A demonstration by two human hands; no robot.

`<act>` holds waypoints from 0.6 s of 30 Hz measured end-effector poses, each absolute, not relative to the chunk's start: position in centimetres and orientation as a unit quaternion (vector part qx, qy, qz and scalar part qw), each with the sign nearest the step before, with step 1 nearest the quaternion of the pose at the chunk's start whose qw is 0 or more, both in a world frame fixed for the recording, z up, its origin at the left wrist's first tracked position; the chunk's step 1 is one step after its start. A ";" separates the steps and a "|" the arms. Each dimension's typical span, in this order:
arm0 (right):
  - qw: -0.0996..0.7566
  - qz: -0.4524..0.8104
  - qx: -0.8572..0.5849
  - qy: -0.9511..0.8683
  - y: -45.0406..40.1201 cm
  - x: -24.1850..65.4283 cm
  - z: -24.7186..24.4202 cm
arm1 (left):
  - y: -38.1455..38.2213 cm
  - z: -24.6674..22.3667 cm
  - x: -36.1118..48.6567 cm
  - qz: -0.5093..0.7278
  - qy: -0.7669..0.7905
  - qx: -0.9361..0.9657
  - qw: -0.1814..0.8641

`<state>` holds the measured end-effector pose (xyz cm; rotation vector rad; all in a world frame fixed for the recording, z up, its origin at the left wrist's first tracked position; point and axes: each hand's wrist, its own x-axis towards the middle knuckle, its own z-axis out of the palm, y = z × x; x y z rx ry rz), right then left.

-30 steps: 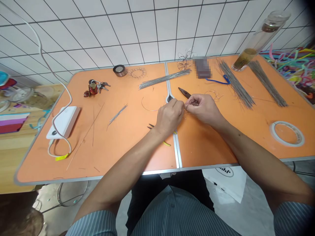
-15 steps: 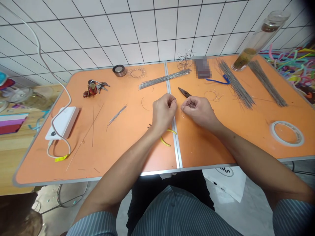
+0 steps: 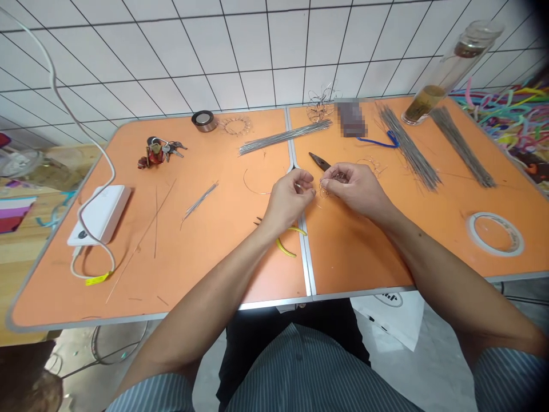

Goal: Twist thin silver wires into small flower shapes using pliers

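Near the middle seam of the orange table (image 3: 223,252), my right hand (image 3: 358,187) pinches a small tangle of thin bent wire (image 3: 328,190). Just left of it, my left hand (image 3: 291,197) has its fingers curled, and whatever is between them is too small to make out. Yellow-handled pliers (image 3: 285,247) lie partly under my left wrist. Dark-nosed pliers (image 3: 319,162) lie beyond my right hand, their rear part hidden by it. A thin curved wire (image 3: 247,184) rests left of my left hand.
Straight wire bundles (image 3: 285,137) lie at the back and right (image 3: 409,149). Around them are wire shapes (image 3: 321,106), dark tape (image 3: 204,121), keys (image 3: 158,151), a white power bank (image 3: 100,214), a white tape roll (image 3: 474,234) and a leaning glass bottle (image 3: 450,71).
My left hand has shifted slightly right and its fingers have loosened. The wire tangle at my right hand shows more. The whole view has moved a little.
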<state>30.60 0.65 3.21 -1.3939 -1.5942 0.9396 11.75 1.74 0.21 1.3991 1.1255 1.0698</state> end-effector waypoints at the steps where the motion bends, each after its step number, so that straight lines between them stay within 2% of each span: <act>1: 0.396 0.369 -0.552 -0.635 0.7 30.7 3.3 | 1.7 0.2 11.7 0.448 0.457 0.593 0.488; 5: 0.375 0.377 -0.546 -0.648 0.5 30.8 3.6 | 1.5 0.7 11.5 0.443 0.421 0.620 0.492; 13: 0.340 0.427 -0.556 -0.627 0.3 30.9 3.4 | 1.0 -0.1 12.3 0.463 0.454 0.623 0.437; 18: 0.322 0.415 -0.561 -0.640 0.8 31.4 2.9 | 0.7 -0.2 12.4 0.444 0.476 0.668 0.361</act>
